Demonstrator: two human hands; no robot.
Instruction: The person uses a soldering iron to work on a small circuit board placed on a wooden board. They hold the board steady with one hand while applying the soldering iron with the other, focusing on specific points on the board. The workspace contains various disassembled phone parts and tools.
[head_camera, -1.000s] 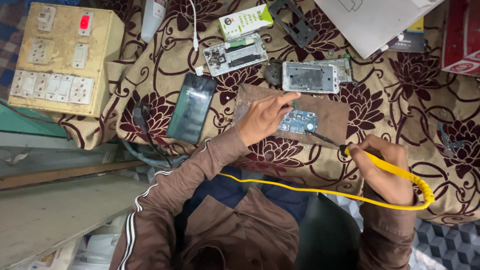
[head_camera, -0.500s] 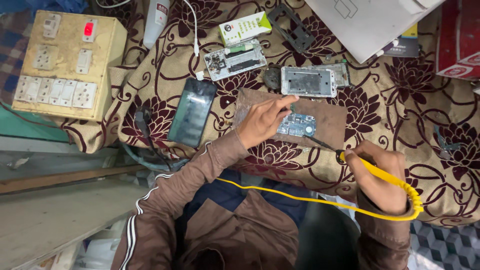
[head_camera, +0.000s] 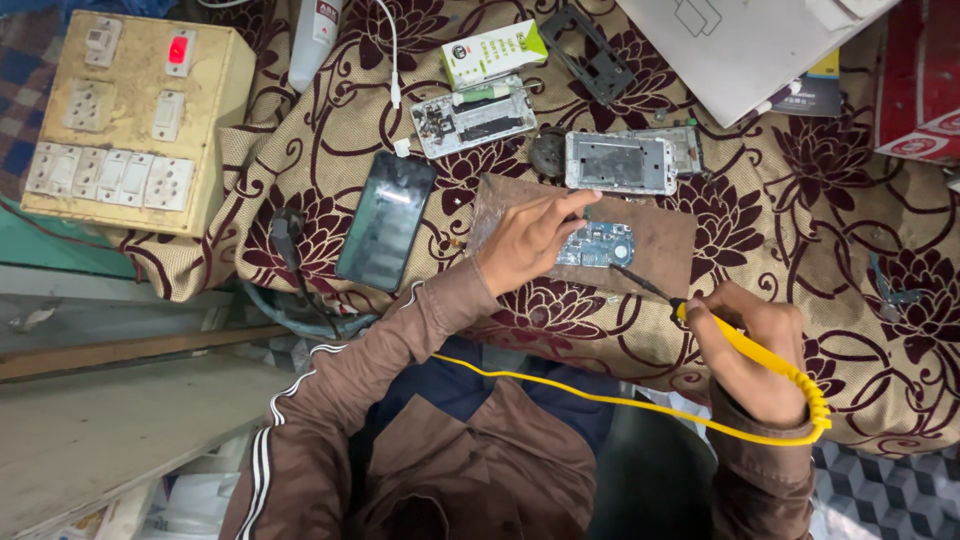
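While left hand (head_camera: 525, 240) steadies circuit board (head_camera: 597, 244).

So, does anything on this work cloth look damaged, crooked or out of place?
Nothing looks spilled. The opened phone frames and lie stripped and at different angles. The left hand steadies a blue circuit board on a brown mat, and the right hand holds the yellow soldering iron.

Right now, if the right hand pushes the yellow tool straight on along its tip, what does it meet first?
Most likely the blue circuit board on the brown mat. The right hand aims the yellow soldering iron up-left, its tip near the board's lower right corner; whether it touches is unclear.
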